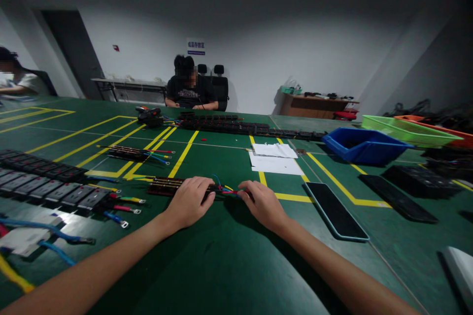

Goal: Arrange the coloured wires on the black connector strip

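My left hand (191, 202) rests over a dark strip with brass-coloured bars (162, 185), its fingers wrapped round the strip's right part. From that end come short red, yellow and blue wires (226, 189). Thumb and fingers of my right hand (264, 205) pinch the wire ends, and the tips hide exactly how they are held. A similar strip (127, 152) with red, green and blue wires ending in ring lugs lies farther back. At the left, grey socket strips (70, 192) have lugged wires (125, 209) pointing towards my left forearm.
A phone (334, 210) lies right of my right hand, with papers (276, 158) beyond. A blue bin (365, 145) and green basket (410, 130) stand at the right. Black socket strips (236, 125) line the table's far side, where a person (192, 86) sits. Another person sits far left.
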The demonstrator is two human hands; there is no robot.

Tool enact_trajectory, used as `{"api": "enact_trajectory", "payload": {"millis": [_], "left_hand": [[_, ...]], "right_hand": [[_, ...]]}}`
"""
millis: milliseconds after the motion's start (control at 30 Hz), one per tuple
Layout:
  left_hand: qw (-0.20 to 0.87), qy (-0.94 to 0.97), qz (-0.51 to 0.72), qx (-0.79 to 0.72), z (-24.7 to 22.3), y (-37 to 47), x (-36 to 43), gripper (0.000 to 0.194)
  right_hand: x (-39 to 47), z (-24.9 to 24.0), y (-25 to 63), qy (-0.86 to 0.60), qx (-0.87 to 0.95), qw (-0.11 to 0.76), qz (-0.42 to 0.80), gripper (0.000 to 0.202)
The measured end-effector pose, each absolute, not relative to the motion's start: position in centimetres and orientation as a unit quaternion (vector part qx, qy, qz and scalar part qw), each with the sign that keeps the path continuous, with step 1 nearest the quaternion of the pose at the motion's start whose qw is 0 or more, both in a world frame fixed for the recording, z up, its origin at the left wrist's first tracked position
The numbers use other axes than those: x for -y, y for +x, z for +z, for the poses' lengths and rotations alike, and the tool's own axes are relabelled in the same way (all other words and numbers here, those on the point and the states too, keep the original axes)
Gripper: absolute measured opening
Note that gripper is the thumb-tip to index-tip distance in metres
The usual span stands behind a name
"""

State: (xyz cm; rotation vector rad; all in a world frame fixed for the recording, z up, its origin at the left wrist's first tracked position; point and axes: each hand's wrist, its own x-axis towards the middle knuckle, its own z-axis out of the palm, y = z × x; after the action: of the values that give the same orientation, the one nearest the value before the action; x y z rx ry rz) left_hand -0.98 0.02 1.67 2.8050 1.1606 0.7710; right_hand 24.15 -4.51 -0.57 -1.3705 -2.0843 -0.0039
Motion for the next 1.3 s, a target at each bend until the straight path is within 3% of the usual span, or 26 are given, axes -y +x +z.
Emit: {"api": "enact_trajectory", "payload": {"millis": [167,533,1300], "left_hand": [[0.005,0.896,0.244,-0.371,1.7,-1.0,0.0,0.026],[0.010,0.897,0.243,-0.370,1.7,-1.0,0.0,0.026],[0.006,0.897,0.244,-0.368,1.6,-1.0,-0.1,0.026]], "right_hand": [[4.3,-0.7,24.2,-0.515,0.796,0.316,0.044,0.017],[3.0,-0.4,25.1,-0.462,0.737,0.381,0.315,0.030],[3.0,-0.1,25.2,-0.431,0.707,0.372,0.419,0.035]]}}
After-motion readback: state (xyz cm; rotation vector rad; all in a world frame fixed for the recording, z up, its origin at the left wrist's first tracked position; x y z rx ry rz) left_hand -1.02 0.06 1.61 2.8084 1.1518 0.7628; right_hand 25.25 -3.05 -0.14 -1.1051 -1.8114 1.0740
